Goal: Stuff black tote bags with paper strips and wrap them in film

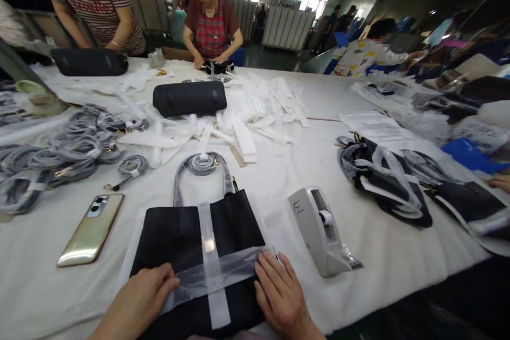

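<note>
A black bag lies flat on the white table in front of me, with a white strip running down its middle and a clear plastic band across it. Its grey strap loops away from me, wound in a coil at the top. My left hand rests on the left end of the clear band, fingers loosely curled down. My right hand lies flat on the band's right end at the bag's edge, fingers stretched out.
A grey tape dispenser stands right of the bag, a gold phone to its left. Coiled grey straps pile at left, white strips and a black roll bag farther off, wrapped bags at right. Other people work across the table.
</note>
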A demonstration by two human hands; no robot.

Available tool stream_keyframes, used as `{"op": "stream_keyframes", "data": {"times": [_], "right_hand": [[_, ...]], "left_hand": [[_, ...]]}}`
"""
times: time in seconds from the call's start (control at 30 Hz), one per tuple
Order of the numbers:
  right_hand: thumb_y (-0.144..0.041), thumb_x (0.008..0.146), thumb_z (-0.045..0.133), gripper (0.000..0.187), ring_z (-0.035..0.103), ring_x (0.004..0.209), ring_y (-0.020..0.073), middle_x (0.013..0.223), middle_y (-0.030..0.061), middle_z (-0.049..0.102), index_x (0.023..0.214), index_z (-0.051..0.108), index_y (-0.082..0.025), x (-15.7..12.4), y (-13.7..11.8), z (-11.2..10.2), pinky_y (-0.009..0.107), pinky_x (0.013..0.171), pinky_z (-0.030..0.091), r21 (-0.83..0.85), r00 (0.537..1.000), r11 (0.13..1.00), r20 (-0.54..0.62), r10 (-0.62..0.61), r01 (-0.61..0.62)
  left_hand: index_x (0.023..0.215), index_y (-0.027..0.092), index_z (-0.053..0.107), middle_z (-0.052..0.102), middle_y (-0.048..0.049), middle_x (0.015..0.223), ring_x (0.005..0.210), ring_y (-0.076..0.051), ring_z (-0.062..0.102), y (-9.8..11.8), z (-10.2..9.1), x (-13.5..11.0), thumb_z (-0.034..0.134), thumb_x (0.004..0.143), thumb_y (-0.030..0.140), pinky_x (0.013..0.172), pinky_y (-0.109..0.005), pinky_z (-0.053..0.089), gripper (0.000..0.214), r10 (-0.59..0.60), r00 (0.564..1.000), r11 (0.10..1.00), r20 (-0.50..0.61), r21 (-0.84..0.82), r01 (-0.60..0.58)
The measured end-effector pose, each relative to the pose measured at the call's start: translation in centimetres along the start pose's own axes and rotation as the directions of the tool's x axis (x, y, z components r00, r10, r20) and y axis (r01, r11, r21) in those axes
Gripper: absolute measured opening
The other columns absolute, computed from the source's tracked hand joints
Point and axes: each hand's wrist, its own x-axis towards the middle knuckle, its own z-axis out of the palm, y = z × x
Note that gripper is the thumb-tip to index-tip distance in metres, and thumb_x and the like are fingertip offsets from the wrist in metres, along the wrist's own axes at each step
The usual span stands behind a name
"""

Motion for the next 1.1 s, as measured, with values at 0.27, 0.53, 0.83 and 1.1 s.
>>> {"op": "stream_keyframes", "data": {"times": [0.27,0.53,0.83,1.1], "right_hand": [[-0.012,0.089,0.047,0.05,0.051,0.124,0.0252,0.128,0.0136,0.059,0.138,0.043,-0.013,0.4,0.3,2.4,0.047,0.101,0.048,0.082,0.994,0.991,0.043,0.101,-0.104],[-0.022,0.088,0.046,0.067,0.029,0.138,0.0324,0.147,0.017,0.038,0.148,0.022,-0.007,0.0,0.6,3.9,0.051,0.105,0.038,-0.135,0.969,0.975,0.146,0.197,-0.178],[-0.039,0.092,0.042,0.064,0.038,0.132,0.0368,0.137,0.0236,0.048,0.144,0.029,-0.004,1.4,0.9,2.9,0.069,0.107,0.008,-0.192,0.991,0.98,0.107,0.078,-0.056],[-0.014,0.095,0.044,0.04,0.04,0.133,0.018,0.138,0.0103,0.052,0.135,0.047,-0.013,11.4,-3.8,1.8,0.036,0.113,0.03,0.3,0.774,0.763,0.108,-0.624,0.573]], "left_hand": [[0.079,0.023,0.055,0.069,-0.0019,0.074,0.078,-0.023,0.067,-0.3,0.1,0.0,0.04,0.092,0.036,0.064,-0.027,0.033,0.024,-0.015,1.0,0.997,0.024,0.073,0.013],[0.077,0.022,0.06,0.067,-0.0017,0.07,0.072,-0.021,0.063,0.0,-1.7,-0.9,0.049,0.088,0.038,0.061,-0.027,0.029,0.023,-0.054,0.998,0.996,0.028,0.068,0.052],[0.08,0.022,0.055,0.067,-0.0019,0.078,0.077,-0.02,0.063,-1.9,-0.7,-3.8,0.041,0.093,0.029,0.067,-0.027,0.032,0.02,-0.122,0.978,0.992,-0.172,0.018,0.127],[0.077,0.02,0.06,0.069,-0.0064,0.077,0.075,-0.024,0.065,-0.7,-3.1,-2.9,0.051,0.086,0.025,0.06,-0.029,0.03,0.014,-0.076,0.989,0.98,-0.13,0.175,0.098]]}}
